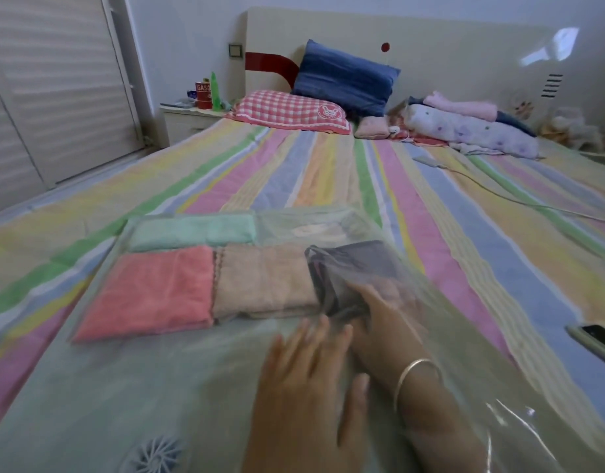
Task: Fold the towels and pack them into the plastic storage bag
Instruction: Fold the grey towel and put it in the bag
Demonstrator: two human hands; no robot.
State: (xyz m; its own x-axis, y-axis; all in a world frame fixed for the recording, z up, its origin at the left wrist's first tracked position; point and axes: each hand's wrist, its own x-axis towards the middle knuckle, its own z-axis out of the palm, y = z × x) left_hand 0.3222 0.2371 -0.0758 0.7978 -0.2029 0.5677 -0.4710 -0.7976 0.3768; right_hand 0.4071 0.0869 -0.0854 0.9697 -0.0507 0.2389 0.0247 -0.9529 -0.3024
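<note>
The right hand (379, 312) is veiled by the film of the plastic storage bag (157, 387); whether the dark towel (355, 264) is gripped cannot be determined. The phone (598, 336) is cut off by the right edge.

Glossy clear plastic bag (164, 377), fluffy cloth towels (147, 295), striped cotton sheet (465, 206)
</note>
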